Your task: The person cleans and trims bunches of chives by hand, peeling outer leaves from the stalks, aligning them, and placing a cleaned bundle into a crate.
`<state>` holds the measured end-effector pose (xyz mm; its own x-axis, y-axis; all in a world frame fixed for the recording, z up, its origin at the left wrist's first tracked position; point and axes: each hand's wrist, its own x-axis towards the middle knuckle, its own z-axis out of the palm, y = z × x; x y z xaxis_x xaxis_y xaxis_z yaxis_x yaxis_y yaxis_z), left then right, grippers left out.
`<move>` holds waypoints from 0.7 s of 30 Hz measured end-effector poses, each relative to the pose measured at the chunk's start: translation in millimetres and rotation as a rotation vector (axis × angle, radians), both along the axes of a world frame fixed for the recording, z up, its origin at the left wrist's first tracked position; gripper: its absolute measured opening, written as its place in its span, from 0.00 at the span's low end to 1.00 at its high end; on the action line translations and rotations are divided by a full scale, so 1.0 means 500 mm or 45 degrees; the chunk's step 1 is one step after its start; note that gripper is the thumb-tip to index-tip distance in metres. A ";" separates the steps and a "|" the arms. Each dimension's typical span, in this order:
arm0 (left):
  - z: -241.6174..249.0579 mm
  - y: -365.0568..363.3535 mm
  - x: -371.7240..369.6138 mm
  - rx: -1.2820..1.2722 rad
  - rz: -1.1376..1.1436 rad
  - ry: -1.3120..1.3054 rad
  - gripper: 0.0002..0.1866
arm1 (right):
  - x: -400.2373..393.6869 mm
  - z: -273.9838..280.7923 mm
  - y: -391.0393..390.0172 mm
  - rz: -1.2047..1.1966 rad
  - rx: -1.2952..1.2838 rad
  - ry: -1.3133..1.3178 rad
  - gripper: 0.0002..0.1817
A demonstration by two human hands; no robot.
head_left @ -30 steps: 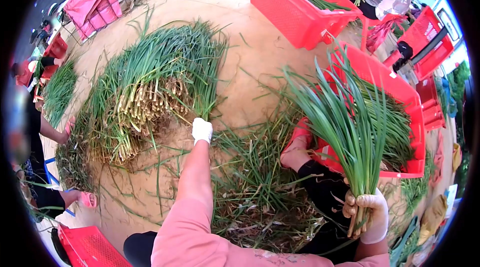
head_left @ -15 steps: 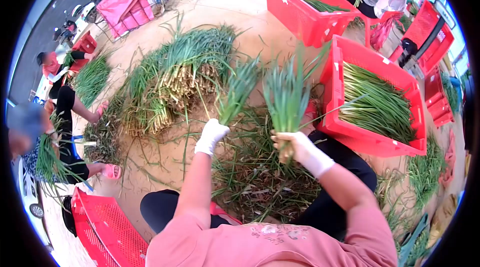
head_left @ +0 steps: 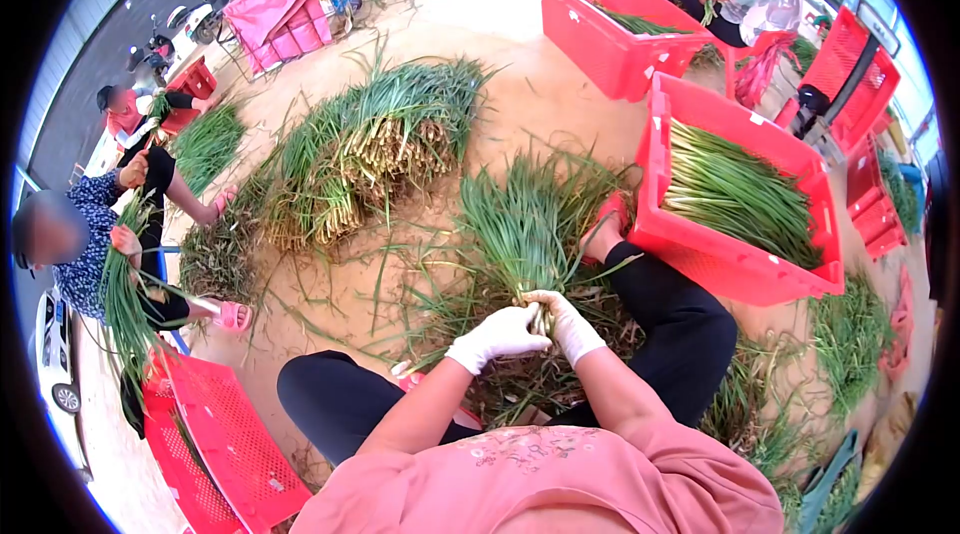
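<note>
Both of my hands wear white gloves and are together in front of my body at the base of a bunch of chives (head_left: 525, 224). My right hand (head_left: 567, 326) is closed around the pale lower stalks. My left hand (head_left: 503, 336) presses against the same stalk ends from the left, fingers closed on them and partly hidden. The green leaves fan forward, away from me. Below the hands, between my legs, lies a heap of loose trimmings and leaves (head_left: 510, 384).
A large pile of chives (head_left: 385, 144) lies ahead on the left. At right stands a red crate (head_left: 745, 279) of cleaned chives, with another red crate (head_left: 600, 44) behind. A co-worker (head_left: 75, 234) sits at left holding greens, near a red crate (head_left: 225, 424).
My hands, earlier apart with greens in each, have come together lower and nearer my body at one bunch's base. The view has shifted slightly.
</note>
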<state>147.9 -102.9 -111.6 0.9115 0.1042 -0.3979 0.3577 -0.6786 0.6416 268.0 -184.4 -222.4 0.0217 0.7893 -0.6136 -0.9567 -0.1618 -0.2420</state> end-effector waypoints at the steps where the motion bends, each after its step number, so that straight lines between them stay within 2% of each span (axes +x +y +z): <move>1: 0.020 0.011 -0.011 -0.286 0.039 -0.102 0.40 | -0.002 0.044 -0.006 -0.068 0.031 0.062 0.10; 2: 0.047 0.021 -0.026 -0.574 0.077 -0.200 0.35 | -0.006 0.097 -0.015 -0.136 0.060 0.128 0.10; 3: 0.075 0.030 -0.043 -0.675 0.217 -0.231 0.29 | 0.001 0.113 -0.021 -0.116 0.080 0.125 0.10; 4: 0.096 0.043 -0.059 -0.772 0.355 -0.266 0.24 | 0.014 0.079 -0.013 -0.089 0.052 0.023 0.11; 6: 0.107 0.094 -0.091 -0.863 0.933 -0.458 0.27 | 0.032 0.102 -0.030 0.040 0.097 -0.085 0.10; 8: 0.051 0.150 -0.122 -1.087 1.422 -0.638 0.31 | 0.022 0.133 -0.042 0.093 0.091 -0.105 0.10; 9: 0.014 0.180 -0.137 -1.077 1.401 -0.552 0.40 | 0.010 0.158 -0.048 0.159 0.091 -0.200 0.11; 10: -0.015 0.190 -0.135 -1.072 1.408 -0.568 0.40 | -0.001 0.170 -0.048 0.227 0.093 -0.295 0.11; 12: -0.058 0.188 -0.133 -1.693 1.164 -0.411 0.44 | -0.023 0.179 -0.063 0.302 0.024 -0.634 0.16; 13: -0.067 0.175 -0.122 -1.712 1.125 -0.448 0.46 | -0.042 0.205 -0.067 0.324 0.103 -0.784 0.17; 14: -0.039 0.140 -0.106 -1.684 1.250 -0.590 0.43 | -0.060 0.228 -0.067 0.344 0.185 -0.936 0.19; 16: -0.053 0.123 -0.096 -1.920 1.376 -0.835 0.37 | -0.086 0.232 -0.070 0.583 0.270 -1.282 0.22; 17: -0.044 0.118 -0.102 -1.949 1.558 -0.910 0.31 | -0.101 0.228 -0.076 0.623 0.312 -1.347 0.24; 19: -0.070 0.115 -0.126 -2.013 1.529 -1.032 0.30 | -0.130 0.225 -0.078 0.706 0.339 -1.498 0.28; 20: -0.087 0.116 -0.138 -2.066 1.483 -1.144 0.28 | -0.141 0.227 -0.080 0.741 0.313 -1.715 0.35; 21: -0.106 0.121 -0.149 -2.064 1.495 -1.144 0.28 | -0.145 0.234 -0.083 0.961 0.131 -1.794 0.43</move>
<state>73.4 -42.3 -164.8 0.6417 0.6994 -0.3146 -0.5452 0.7046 0.4543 195.3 -225.8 -105.6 0.1024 0.9158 -0.3883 0.3165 -0.4001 -0.8601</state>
